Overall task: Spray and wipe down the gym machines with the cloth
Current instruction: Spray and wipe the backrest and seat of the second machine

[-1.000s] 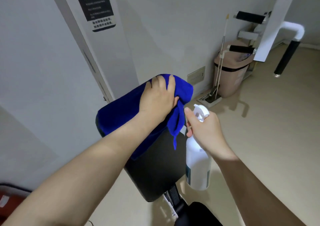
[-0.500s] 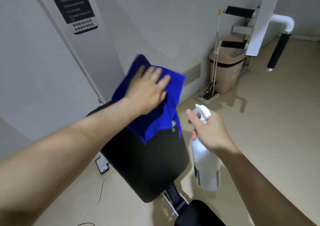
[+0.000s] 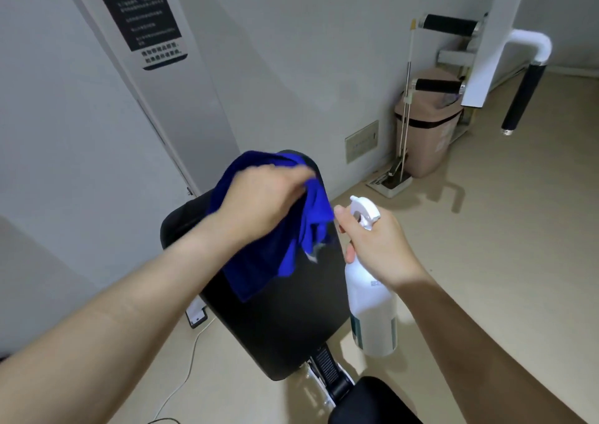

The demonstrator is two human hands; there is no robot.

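Head camera: the blue cloth (image 3: 256,271) lies bunched over the upper part of the black back pad (image 3: 285,320) of a gym machine. Its lower folds hang down the face of the pad. The left hand (image 3: 262,203) is on top of the cloth near the pad's upper edge, fingers curled into the fabric and holding it against the pad. The hand is blurred, so the exact lie of each finger cannot be told. The right hand (image 3: 379,242) is just beside the pad's right edge. It grips the neck of a white spray bottle (image 3: 372,310) below the trigger head, and the bottle hangs upright from it above the floor (image 3: 486,261), its nozzle pointing towards the cloth. Below the back pad a black hinge joins it to the black seat pad (image 3: 372,404) at the bottom edge of the picture.

Left of the pad, a small flat device (image 3: 196,315) lies on the floor with a white cable (image 3: 184,378) running from it. Behind stands a white column bearing a dark placard (image 3: 139,11) with small print. On the wall to the right is a socket plate (image 3: 361,141). Near it a long-handled dustpan (image 3: 389,183) stands beside a pink-brown bin (image 3: 428,138). Further right is the white frame (image 3: 496,34) of another machine with black foam grips (image 3: 447,25).
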